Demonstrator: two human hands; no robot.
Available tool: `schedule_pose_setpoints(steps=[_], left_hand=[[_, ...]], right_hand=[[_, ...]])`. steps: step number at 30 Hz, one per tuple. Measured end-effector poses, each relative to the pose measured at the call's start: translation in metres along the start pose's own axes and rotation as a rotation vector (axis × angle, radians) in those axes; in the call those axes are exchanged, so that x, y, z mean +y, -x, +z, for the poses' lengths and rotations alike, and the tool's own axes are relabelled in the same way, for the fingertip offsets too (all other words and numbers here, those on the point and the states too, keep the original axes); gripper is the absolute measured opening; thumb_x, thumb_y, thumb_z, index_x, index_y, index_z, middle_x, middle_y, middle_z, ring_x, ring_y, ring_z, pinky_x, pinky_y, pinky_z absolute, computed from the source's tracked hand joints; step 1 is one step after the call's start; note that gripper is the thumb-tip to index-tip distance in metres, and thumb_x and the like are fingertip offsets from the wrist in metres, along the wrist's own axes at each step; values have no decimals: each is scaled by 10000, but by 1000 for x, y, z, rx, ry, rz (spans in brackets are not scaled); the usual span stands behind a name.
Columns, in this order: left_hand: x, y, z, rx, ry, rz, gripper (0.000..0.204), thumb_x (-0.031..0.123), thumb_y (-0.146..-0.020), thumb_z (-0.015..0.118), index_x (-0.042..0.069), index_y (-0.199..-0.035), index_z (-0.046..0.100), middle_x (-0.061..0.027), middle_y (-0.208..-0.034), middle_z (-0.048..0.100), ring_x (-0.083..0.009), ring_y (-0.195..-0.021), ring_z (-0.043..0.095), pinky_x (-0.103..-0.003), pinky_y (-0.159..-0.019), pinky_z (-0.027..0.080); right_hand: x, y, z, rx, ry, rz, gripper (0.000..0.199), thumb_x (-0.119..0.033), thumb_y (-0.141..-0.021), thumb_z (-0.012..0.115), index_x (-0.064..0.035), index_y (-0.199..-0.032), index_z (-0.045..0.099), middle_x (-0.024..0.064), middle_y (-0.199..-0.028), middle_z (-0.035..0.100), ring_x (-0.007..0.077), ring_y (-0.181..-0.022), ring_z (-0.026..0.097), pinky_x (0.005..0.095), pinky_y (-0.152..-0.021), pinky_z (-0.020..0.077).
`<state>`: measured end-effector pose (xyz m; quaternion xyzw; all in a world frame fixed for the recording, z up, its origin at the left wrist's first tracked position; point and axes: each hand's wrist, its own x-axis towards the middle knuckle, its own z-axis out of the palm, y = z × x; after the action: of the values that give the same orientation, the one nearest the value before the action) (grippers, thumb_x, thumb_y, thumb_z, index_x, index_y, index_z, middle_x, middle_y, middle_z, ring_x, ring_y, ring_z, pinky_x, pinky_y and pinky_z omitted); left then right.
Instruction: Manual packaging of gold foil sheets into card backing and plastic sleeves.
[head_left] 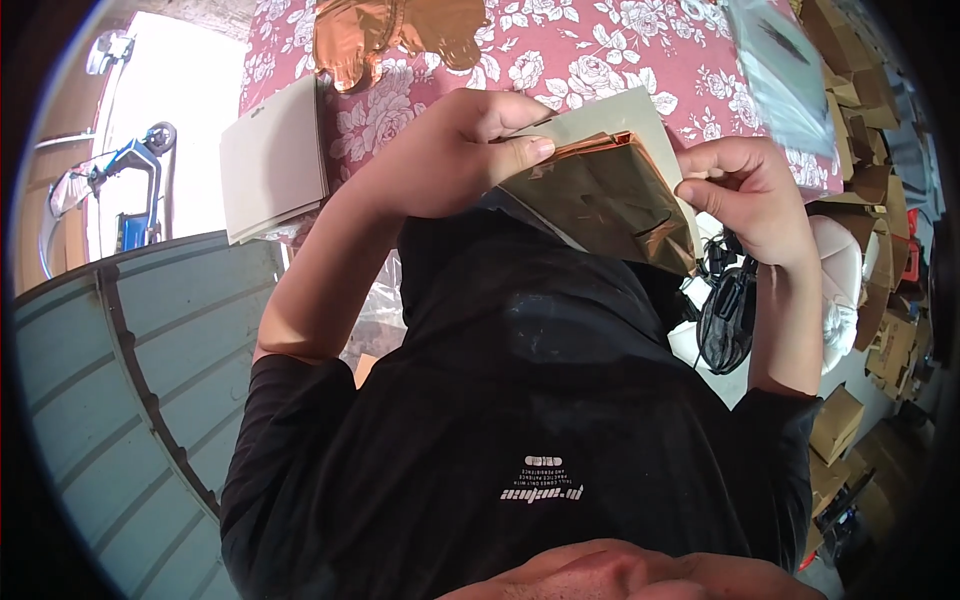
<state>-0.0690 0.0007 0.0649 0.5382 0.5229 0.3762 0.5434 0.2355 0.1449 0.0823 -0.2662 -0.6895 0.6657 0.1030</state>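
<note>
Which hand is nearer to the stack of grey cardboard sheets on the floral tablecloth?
Left. The left hand is just right of the stack of grey cardboard sheets, gripping the folded copper foil; the right hand holds the foil's far edge.

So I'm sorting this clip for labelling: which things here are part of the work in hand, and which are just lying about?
In hand:
- folded copper foil sheet, pinched by left hand and right hand
- grey card behind the foil

Lying about:
- stack of grey cards
- crumpled copper foil
- floral tablecloth
- cardboard boxes
</note>
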Motion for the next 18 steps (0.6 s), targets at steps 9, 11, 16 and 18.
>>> schedule_pose_setpoints(steps=[9, 11, 16, 18], left_hand=[[-1, -3, 6, 13, -104, 15, 262, 174, -1064, 663, -43, -1197, 724, -46, -914, 717, -101, -887, 632, -299, -817, 506], [4, -5, 5, -17, -90, -61, 269, 171, -1061, 668, -43, -1216, 722, -60, -964, 749, -102, -917, 650, -297, -843, 516], [-2, -8, 7, 24, -63, -15, 267, 166, -1061, 669, -41, -1220, 725, -55, -966, 753, -104, -907, 654, -297, -839, 519], [4, -9, 6, -3, -55, -13, 266, 164, -1060, 670, -40, -1220, 727, -54, -970, 757, -107, -899, 654, -301, -835, 520]], right_hand=[[12, -8, 2, -87, -47, 64, 126, 82, -992, 665, -9, -1069, 625, 10, -959, 736, 45, -852, 661, 212, -753, 494], [14, -9, 2, -97, -30, 93, 147, 96, -997, 649, 10, -1117, 648, 10, -976, 744, 43, -846, 661, 214, -749, 499], [9, -8, 9, -43, 3, 87, 184, 98, -991, 667, 43, -1158, 719, 28, -988, 770, 61, -866, 688, 228, -782, 544], [9, -7, 10, -34, 41, 90, 190, 95, -988, 677, 48, -1162, 739, 36, -993, 779, 69, -877, 699, 233, -797, 559]])
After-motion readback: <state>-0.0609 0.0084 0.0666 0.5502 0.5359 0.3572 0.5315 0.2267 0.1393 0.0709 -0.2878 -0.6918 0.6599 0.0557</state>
